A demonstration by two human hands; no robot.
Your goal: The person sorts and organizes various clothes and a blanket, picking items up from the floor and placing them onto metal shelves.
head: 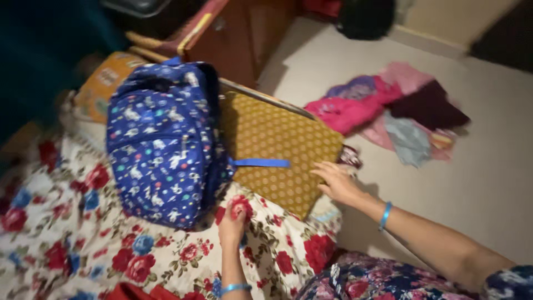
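From the head view, the left hand (pixel 231 224) lies flat, its grip holding nothing, on the floral bedsheet (pixel 83 244) just below the blue backpack (pixel 164 144), while the right hand (pixel 336 180), fingers spread, presses the mustard dotted cushion (pixel 277 150) beside it on the bed.

We see a pale floor (pixel 488 166) beside the wooden cabinet (pixel 244 39), clothes heap (pixel 394 111) to its right

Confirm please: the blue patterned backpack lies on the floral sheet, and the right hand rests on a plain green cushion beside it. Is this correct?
Not quite. In the head view the right hand rests on a mustard-yellow dotted cushion, not a plain green one. The blue patterned backpack does lie on the floral sheet beside it.
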